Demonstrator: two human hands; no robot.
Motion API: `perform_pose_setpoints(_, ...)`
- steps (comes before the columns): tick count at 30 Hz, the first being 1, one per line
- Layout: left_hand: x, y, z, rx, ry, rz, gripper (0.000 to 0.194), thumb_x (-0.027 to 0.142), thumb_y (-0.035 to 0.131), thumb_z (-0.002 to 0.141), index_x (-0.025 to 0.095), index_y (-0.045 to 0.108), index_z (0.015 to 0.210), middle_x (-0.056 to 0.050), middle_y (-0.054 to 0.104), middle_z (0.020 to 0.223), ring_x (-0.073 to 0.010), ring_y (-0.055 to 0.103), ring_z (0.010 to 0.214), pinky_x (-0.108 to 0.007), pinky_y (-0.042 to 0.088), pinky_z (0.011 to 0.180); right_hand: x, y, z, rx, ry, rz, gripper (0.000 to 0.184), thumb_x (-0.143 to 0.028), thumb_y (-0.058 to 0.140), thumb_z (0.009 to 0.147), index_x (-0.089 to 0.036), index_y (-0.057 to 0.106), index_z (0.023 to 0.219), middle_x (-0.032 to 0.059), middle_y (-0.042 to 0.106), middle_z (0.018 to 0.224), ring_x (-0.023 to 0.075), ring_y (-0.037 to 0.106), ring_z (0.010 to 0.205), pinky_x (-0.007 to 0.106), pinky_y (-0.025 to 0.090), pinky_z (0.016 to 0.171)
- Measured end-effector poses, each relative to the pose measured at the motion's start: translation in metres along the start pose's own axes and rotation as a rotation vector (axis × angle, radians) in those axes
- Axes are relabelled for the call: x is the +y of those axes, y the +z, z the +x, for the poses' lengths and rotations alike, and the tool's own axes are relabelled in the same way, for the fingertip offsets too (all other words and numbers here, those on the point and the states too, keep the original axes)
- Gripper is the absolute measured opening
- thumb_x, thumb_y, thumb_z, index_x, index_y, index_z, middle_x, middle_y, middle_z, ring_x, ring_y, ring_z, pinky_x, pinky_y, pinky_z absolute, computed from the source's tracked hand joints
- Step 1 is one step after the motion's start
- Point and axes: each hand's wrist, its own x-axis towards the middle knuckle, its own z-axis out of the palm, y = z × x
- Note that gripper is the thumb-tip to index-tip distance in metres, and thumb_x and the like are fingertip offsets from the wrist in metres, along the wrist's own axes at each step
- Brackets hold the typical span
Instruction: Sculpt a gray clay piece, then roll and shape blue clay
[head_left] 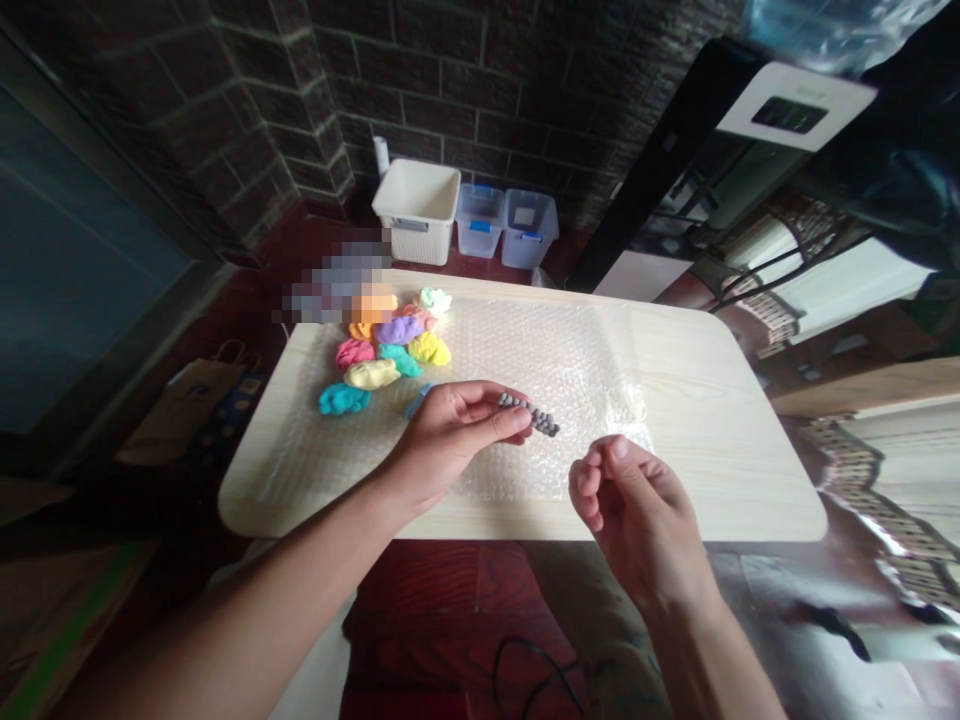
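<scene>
My left hand [450,435] pinches one end of a short grey beaded strip [534,414] and holds it just above a sheet of bubble wrap [570,360] spread on a pale wooden table [712,400]. To the right, near the table's front edge, my right hand [626,495] is loosely curled, fingertips pressed together; whether anything is in them I cannot make out. Several bright clay lumps [390,350] in orange, purple, pink, yellow, teal and mint lie at the table's far left. A blue bit [417,398] peeks from behind my left hand.
Beyond the table a white bin [417,208] and two clear lidded boxes [506,225] stand against a dark brick wall. A paper bag [187,400] sits on the floor at left. Wicker furniture [795,260] is at right. A black cable [525,670] lies on the red floor below.
</scene>
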Motion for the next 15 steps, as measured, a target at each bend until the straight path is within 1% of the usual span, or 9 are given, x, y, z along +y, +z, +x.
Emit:
perform_pose_setpoints(2,0.001,0.000,0.000,0.020,-0.008,-0.013,0.024,0.025,0.093,0.076,0.013,0.080,0.091,-0.005,0.079,0.086,-0.0133,0.073,0.076,-0.025,0.059,0.077,0.000,0.001,0.000,-0.012,0.007,0.027,0.038,-0.046,0.082,0.089,-0.019,0.066,0.068,-0.0007,0.059,0.054,0.0099,0.047,0.048,0.022,0.035,0.043)
perform_pose_setpoints(4,0.003,0.000,-0.001,0.039,-0.010,-0.018,0.023,0.025,0.092,0.075,0.012,0.080,0.091,-0.006,0.079,0.085,-0.0136,0.072,0.075,-0.026,0.059,0.077,0.000,0.001,0.000,-0.012,-0.004,0.017,0.039,-0.045,0.082,0.090,-0.019,0.062,0.067,-0.0011,0.057,0.056,0.0104,0.046,0.051,0.022,0.035,0.046)
perform_pose_setpoints(6,0.005,0.000,-0.001,0.045,-0.004,-0.024,0.023,0.025,0.092,0.075,0.012,0.079,0.090,-0.006,0.078,0.084,-0.0140,0.073,0.075,-0.026,0.059,0.076,0.001,0.001,0.001,-0.023,-0.037,-0.027,0.034,-0.041,0.087,0.085,-0.019,0.066,0.070,-0.0009,0.059,0.059,0.0108,0.048,0.055,0.023,0.038,0.050)
perform_pose_setpoints(8,0.007,0.000,-0.002,0.043,-0.001,-0.033,0.023,0.025,0.092,0.075,0.012,0.078,0.089,-0.006,0.079,0.084,-0.0145,0.073,0.075,-0.027,0.060,0.077,0.003,0.000,0.002,-0.041,-0.073,-0.071,0.027,-0.036,0.094,0.078,-0.020,0.072,0.073,-0.0006,0.063,0.061,0.0112,0.053,0.058,0.023,0.043,0.055)
perform_pose_setpoints(10,0.008,0.000,-0.003,0.039,-0.001,-0.050,0.023,0.025,0.091,0.076,0.013,0.076,0.089,-0.006,0.079,0.085,-0.0154,0.074,0.075,-0.029,0.060,0.078,0.004,0.000,0.001,-0.046,-0.084,-0.090,0.022,-0.031,0.097,0.073,-0.021,0.078,0.077,0.0011,0.070,0.066,0.0124,0.058,0.061,0.025,0.048,0.058)
perform_pose_setpoints(12,0.010,0.000,-0.003,0.033,-0.002,-0.075,0.022,0.025,0.089,0.077,0.013,0.074,0.089,-0.007,0.079,0.086,-0.0168,0.075,0.076,-0.031,0.061,0.080,0.004,0.001,0.000,-0.049,-0.056,-0.084,0.019,-0.030,0.096,0.075,-0.022,0.082,0.086,0.0042,0.077,0.077,0.0149,0.064,0.066,0.028,0.052,0.061)
perform_pose_setpoints(13,0.010,0.000,-0.004,0.029,-0.003,-0.088,0.022,0.024,0.088,0.078,0.013,0.073,0.089,-0.007,0.079,0.085,-0.0173,0.076,0.076,-0.032,0.061,0.079,0.004,0.003,0.000,-0.059,-0.033,-0.075,0.018,-0.032,0.094,0.078,-0.022,0.083,0.090,0.0056,0.079,0.081,0.0159,0.066,0.067,0.029,0.053,0.062)
perform_pose_setpoints(15,0.011,-0.001,-0.004,0.038,0.004,-0.103,0.020,0.022,0.085,0.079,0.013,0.071,0.090,-0.006,0.078,0.083,-0.0169,0.075,0.074,-0.030,0.061,0.076,0.004,0.005,-0.002,-0.099,0.005,-0.042,0.018,-0.038,0.086,0.087,-0.021,0.082,0.090,0.0062,0.078,0.079,0.0159,0.065,0.065,0.029,0.052,0.059)
